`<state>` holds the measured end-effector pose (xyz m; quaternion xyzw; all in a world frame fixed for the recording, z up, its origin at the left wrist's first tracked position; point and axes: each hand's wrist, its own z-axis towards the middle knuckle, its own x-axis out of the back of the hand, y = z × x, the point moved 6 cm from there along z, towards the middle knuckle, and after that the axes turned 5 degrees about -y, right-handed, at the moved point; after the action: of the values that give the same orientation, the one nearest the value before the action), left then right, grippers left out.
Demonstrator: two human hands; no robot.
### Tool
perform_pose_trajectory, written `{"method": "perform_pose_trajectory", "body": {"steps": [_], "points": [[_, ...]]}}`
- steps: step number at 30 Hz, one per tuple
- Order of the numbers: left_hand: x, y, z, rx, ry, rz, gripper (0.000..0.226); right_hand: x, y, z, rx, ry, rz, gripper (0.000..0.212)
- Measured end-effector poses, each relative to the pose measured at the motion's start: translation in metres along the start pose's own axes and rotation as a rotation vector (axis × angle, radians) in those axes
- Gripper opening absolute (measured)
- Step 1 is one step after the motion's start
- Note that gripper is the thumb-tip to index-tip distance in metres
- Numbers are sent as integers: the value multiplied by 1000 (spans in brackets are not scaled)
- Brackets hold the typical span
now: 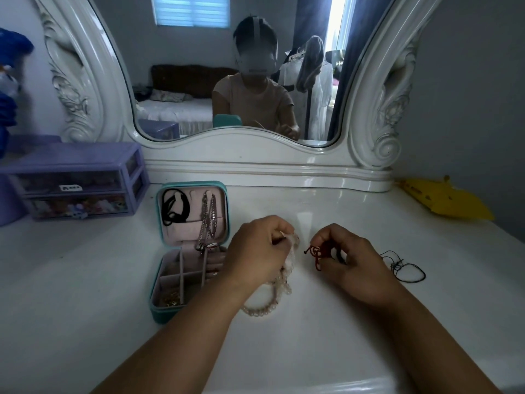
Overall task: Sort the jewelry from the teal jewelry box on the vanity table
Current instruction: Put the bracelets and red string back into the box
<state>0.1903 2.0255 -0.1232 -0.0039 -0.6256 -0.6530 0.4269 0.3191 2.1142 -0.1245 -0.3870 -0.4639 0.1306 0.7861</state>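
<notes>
**Beads and red cord held apart for sorting**

Nearest on the white desk [284, 351], a string of pale beads [262, 308] is draped, its upper end pinched in the closed left hand [257, 251]. The right hand [350, 258] is closed on a knotted red cord [316, 253]; the hands are kept apart, not touching. The step is best done, it is judged, by the two pieces being drawn away from each other gently, so that no loop is caught, and each being laid in its own spot, well clear of the thin black cord [404, 267] already lying just right of the right hand.

Just left of the left hand the teal jewelry box [159, 280] lies open. Pinkish divided compartments are seen in its base, with small gold pieces in the nearest one. In the lid, a black cord [173, 209] and silver chains [208, 217] are hung, not yet sorted.
</notes>
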Motion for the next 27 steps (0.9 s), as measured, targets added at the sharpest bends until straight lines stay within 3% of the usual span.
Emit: {"method": "perform_pose_trajectory", "body": {"steps": [4, 6, 10, 15, 21, 27], "points": [[3, -4, 1, 133, -25, -320, 16, 0, -3, 0, 21, 23, 8, 20], [8, -6, 2, 153, 16, -346, 16, -1, -1, 1, 26, 26, -15, 20], [18, -4, 3, 57, 132, -73, 12, -6, 0, 2, 36, -35, -60, 22], [16, 4, -3, 11, 105, 204, 12, -12, -6, 2, 109, -88, -18, 25], [15, 5, -4, 17, 62, 373, 21, -10, -2, 3, 84, -58, -13, 28], [17, 7, -5, 26, 55, 328, 22, -4, -4, 2, 65, 32, -33, 29]]}}
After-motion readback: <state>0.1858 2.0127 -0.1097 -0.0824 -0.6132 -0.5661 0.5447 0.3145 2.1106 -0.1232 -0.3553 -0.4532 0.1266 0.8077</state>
